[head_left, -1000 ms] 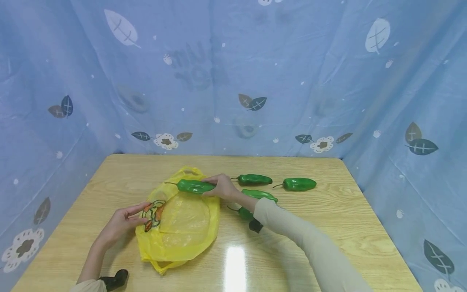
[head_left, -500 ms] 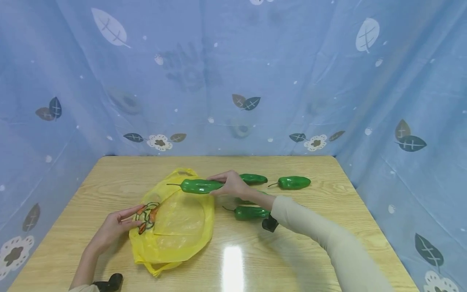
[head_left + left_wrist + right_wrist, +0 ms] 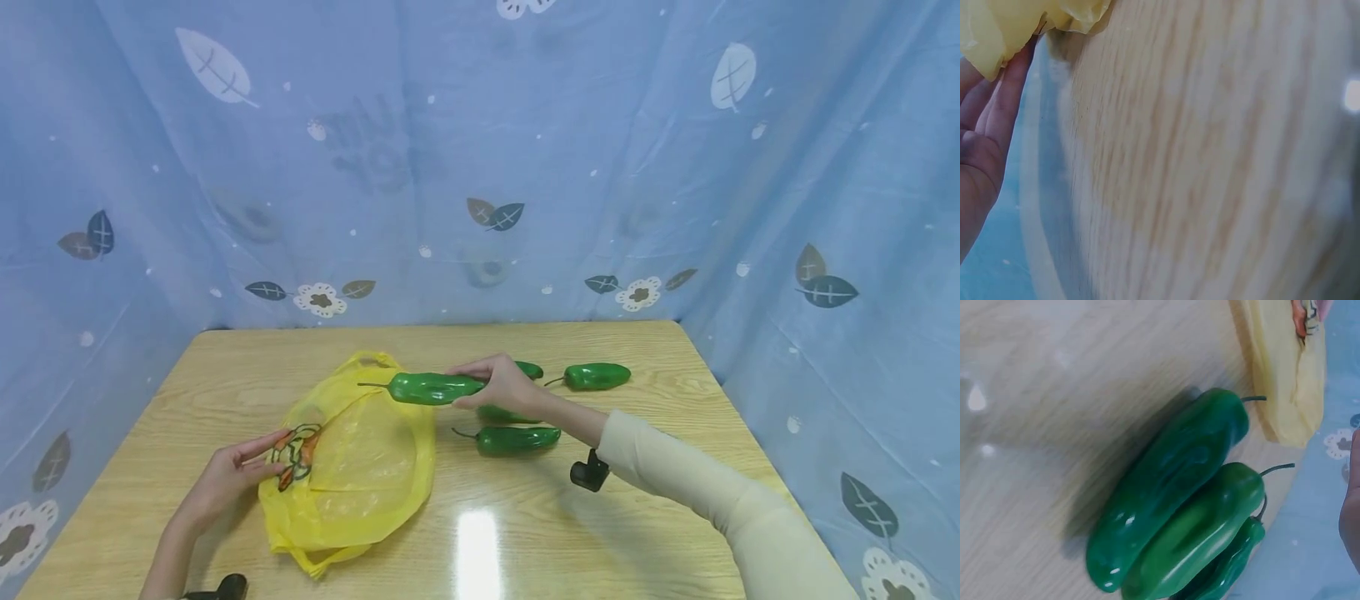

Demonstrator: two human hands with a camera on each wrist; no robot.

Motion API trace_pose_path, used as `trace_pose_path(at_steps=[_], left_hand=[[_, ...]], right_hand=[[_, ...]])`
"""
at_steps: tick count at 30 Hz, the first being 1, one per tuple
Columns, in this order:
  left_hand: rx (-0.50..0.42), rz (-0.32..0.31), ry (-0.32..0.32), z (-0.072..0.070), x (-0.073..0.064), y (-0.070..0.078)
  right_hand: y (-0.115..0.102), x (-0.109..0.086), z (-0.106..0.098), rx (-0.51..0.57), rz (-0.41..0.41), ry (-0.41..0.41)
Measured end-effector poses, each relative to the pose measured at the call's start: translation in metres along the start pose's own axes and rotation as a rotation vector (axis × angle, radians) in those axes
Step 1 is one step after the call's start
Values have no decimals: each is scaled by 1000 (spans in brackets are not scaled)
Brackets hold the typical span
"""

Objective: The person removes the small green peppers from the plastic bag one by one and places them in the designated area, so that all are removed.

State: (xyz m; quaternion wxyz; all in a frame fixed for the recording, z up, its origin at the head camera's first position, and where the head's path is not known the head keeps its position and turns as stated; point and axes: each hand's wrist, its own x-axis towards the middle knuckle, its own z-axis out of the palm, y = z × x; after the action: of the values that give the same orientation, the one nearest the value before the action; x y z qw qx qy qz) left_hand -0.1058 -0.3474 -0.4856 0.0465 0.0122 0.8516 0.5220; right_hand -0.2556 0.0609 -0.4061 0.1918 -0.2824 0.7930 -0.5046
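Note:
A yellow plastic bag with a printed orange and green figure lies spread on the table, left of centre. My left hand pinches its left side by the print; in the left wrist view the fingers reach up into the crumpled bag. Held by its tip end in my right hand is a long green pepper, its stem pointing left over the bag's right edge. Below the right hand and wrist lie more green peppers, one at the front and others partly hidden behind the hand.
Another green pepper lies farther right on the wooden table. Seen from the right wrist, three peppers rest side by side, the nearest largest. A blue patterned curtain encloses the table at the back and sides.
My right hand has moved the held pepper rightward, from over the bag toward its right edge. The left hand keeps its hold on the bag. The head view has turned slightly right.

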Motion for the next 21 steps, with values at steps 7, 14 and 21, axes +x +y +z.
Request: trace_pose_path(at_steps=[7,14,21], left_hand=[[17,-11,8,0,-1,0],[27,-12,10,0,-3,2],[17,-27,10,0,-2,2]], right_hand=[[5,-17,-7,14,-11,-19],[7,-40,-20,19,20,-19],[14,-64,-35,-1,37,-12]])
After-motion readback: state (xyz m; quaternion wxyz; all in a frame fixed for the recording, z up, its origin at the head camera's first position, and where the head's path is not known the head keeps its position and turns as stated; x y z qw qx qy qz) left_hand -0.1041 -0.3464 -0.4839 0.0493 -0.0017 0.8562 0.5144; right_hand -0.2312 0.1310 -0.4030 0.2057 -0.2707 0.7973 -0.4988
